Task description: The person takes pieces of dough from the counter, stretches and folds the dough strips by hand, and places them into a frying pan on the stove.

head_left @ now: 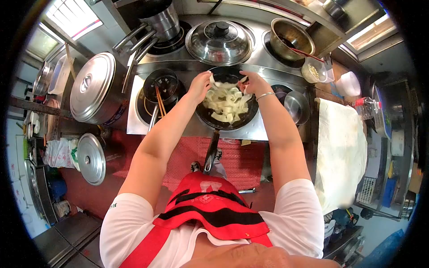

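Observation:
A black frying pan [247, 117] with its handle pointing at me rests on the front of the steel stove. Pale, whitish sliced food [225, 100] fills its middle. My left hand [200, 85] is over the pan's upper left rim, fingers bent; a pale bit shows by its fingertips, too small to make out whether it is held. Over the upper right rim is my right hand [253, 83], with a bracelet on the wrist. Its thumb and fingers curve toward the food, and pale pieces lie close beside them.
A lidded steel pan [221, 42] stands behind the frying pan. To the left are a small black pan [161, 85] with chopsticks and a large lidded pot [93, 87]. On the right are a steel bowl [292, 38], a small steel pot [296, 107] and a white cloth [340, 152].

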The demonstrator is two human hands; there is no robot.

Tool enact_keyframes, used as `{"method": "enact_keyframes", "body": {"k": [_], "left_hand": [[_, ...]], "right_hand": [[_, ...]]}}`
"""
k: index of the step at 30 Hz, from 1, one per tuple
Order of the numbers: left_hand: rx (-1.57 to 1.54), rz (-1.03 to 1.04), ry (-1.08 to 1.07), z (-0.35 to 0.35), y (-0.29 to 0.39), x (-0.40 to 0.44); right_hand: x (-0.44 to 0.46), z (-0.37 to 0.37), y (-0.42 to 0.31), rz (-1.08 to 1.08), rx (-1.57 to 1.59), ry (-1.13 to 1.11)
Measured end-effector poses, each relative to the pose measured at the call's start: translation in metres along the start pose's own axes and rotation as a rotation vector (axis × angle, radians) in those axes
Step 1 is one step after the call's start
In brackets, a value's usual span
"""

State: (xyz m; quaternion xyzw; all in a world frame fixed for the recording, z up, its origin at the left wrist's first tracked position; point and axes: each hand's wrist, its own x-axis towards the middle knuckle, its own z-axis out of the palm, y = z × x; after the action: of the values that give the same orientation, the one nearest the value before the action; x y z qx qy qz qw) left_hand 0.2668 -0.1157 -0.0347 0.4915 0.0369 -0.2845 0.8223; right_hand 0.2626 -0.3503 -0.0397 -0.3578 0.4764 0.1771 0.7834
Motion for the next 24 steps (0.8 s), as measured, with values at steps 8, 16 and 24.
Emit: {"method": "enact_keyframes", "body": {"k": [8,16,24], "left_hand": [[0.772,-0.251,0.171,-0.013,-0.015,0.016],[0.595,0.063,0.017,-0.043,-0.043,-0.081],[0.627,-0.075,-0.476,-0.016,-0.073,-0.267]], "right_hand": [[-0.021,-0.020,0.010,-0.368,-0.287,-0.112],[-0.055,-0.042,0.044,-0.789,-0.445,-0.239],[-0.140,-0.120,0.136,-1.090,-0.262,0.102]]}}
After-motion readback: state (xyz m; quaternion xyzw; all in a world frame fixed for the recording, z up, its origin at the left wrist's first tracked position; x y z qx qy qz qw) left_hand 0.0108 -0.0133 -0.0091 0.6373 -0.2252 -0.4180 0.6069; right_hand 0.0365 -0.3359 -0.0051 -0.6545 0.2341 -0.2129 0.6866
